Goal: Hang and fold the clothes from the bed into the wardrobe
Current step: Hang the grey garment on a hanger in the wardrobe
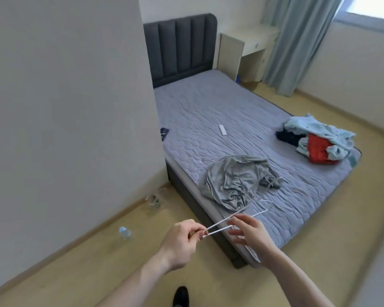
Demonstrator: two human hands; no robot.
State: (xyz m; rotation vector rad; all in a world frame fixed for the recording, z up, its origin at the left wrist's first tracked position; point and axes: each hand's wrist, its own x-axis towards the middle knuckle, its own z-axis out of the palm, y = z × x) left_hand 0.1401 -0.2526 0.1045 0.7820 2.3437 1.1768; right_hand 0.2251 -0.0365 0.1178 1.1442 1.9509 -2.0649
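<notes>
- While a person stands at the foot of the bed (242, 120), the left hand (182, 237) pinches one end of a thin white hanger (222, 228) in curled fingers.
- Right hand (249, 229) touches the hanger with loosely spread fingers.
- Crumpled grey garment (235, 180) lies near the mattress edge, just beyond the hands.
- Pile of clothes (319, 138), pale blue, red and dark, sits at the far corner.

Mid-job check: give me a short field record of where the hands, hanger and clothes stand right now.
left hand: left hand pinches the thin white wire hanger at one end
right hand: right hand at the hanger's middle, fingers spread; grip unclear
grey garment: crumpled grey cloth on the quilted grey mattress, near its foot edge
other clothes: pile of light blue, red and dark clothes at the mattress's far right corner
floor: clear plastic bottle by the wall
</notes>
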